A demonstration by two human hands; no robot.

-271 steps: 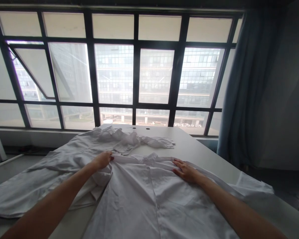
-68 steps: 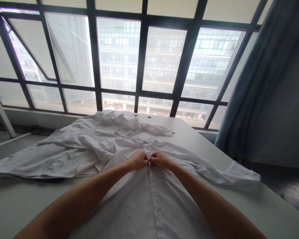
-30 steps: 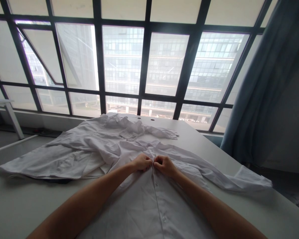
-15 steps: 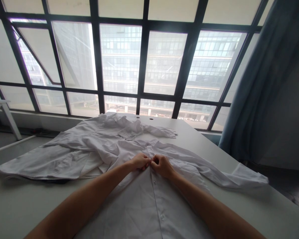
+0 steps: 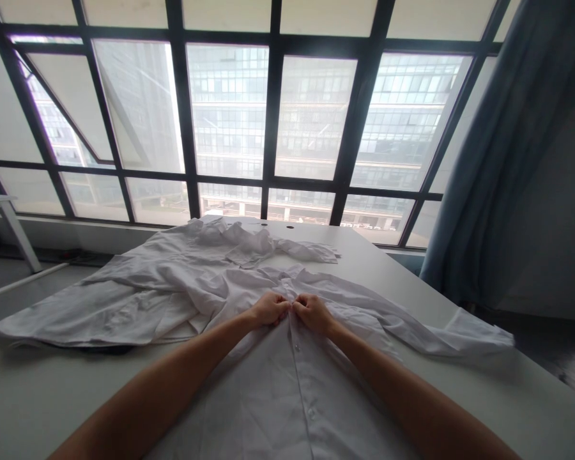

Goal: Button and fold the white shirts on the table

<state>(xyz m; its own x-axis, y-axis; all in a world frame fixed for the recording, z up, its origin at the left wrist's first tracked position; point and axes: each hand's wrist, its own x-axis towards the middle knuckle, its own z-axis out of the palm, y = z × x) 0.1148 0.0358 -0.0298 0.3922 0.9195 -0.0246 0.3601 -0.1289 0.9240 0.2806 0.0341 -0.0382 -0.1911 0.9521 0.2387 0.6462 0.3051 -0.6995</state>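
A white button-up shirt (image 5: 263, 390) lies front side up, its collar pointing away from me and its hem running toward me. My left hand (image 5: 271, 309) pinches the front placket from the left, a little below the collar. From the right, my right hand (image 5: 312, 312) is closed on the same placket, its fingertips almost touching those of the left. Whatever button sits between the fingers is hidden. Lower on the placket, buttons show (image 5: 297, 347). One sleeve (image 5: 441, 340) stretches out to the right.
More white shirts (image 5: 119, 306) lie crumpled and overlapping at the left and back of the white table (image 5: 517, 396). Beyond stands a wall of framed windows (image 5: 230, 115). A blue-grey curtain (image 5: 479, 166) hangs at the right; another white table's leg (image 5: 22, 233) is at the left.
My right hand's fingers have closed in tighter, and the gap between its thumb and forefinger is gone. The left hand stays nearly still. The shirt has barely shifted.
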